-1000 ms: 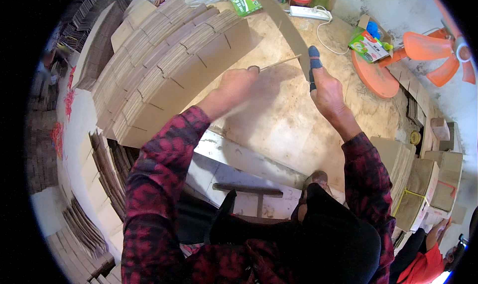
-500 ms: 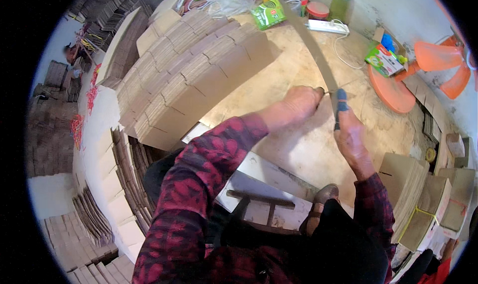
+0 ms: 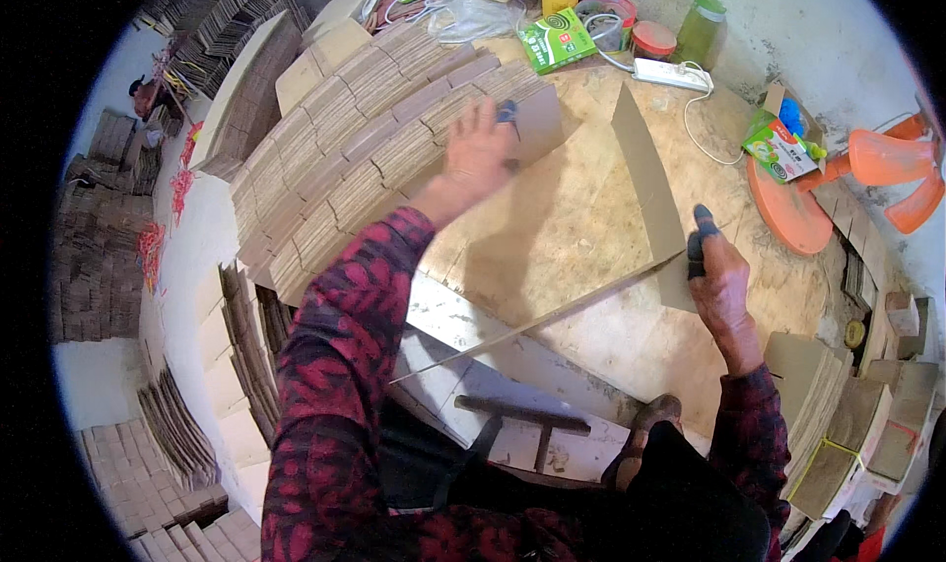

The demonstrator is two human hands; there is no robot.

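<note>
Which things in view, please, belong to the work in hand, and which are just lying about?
Apparently in use: cardboard strips by the right hand; cardboard stack near the left hand.

Seemingly lying about: fan, power strip, green jar, plastic bag.

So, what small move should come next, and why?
Perhaps the left hand should take one piece from the cardboard stack: it is open over that stack, seemingly holding nothing, while the right hand is where two cardboard strips meet.

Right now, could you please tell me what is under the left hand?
Stacked cardboard and the wooden surface show around the left hand; what lies directly beneath it is covered, and whether it touches the stack is unclear.
</note>
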